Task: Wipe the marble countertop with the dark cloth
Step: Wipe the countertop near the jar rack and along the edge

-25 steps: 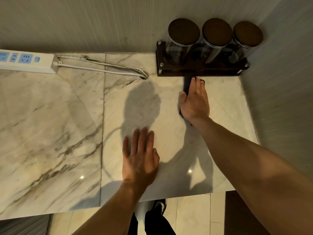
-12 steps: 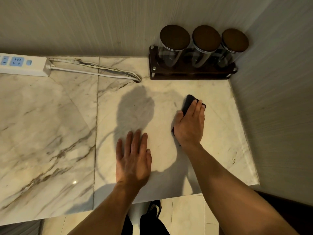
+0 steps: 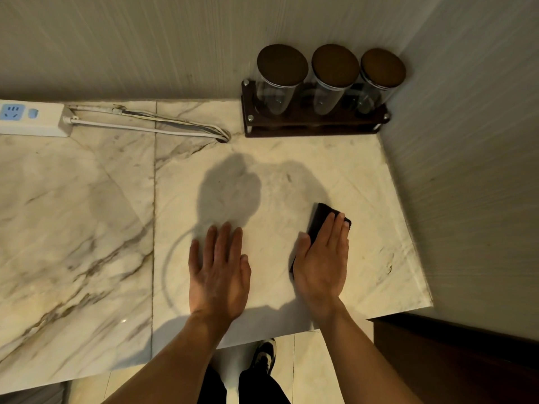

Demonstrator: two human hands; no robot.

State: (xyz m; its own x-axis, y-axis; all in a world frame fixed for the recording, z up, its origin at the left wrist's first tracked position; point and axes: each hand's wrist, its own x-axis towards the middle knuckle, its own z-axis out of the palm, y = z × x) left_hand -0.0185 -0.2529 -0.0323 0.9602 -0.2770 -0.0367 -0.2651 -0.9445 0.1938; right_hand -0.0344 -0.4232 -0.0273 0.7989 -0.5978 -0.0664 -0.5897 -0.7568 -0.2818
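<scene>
The marble countertop [image 3: 87, 228] is pale with brown veins and fills the middle of the head view. A small folded dark cloth [image 3: 319, 218] lies flat on it, right of centre. My right hand [image 3: 320, 263] presses down on the cloth with fingers straight and together; only the cloth's far end and left edge show past the hand. My left hand [image 3: 217, 272] rests flat on bare marble to the left of the cloth, fingers slightly apart, holding nothing.
A dark wooden rack [image 3: 315, 126] with three lidded glass jars [image 3: 280, 80] stands in the far right corner. A white power strip [image 3: 32, 118] and its cable [image 3: 151, 126] lie along the back wall. A wall [image 3: 466, 170] bounds the right side; the counter's front edge [image 3: 262, 342] is near my wrists.
My right hand has slid the cloth toward me, from just in front of the jar rack to the near middle of the counter. The left hand stays flat in place.
</scene>
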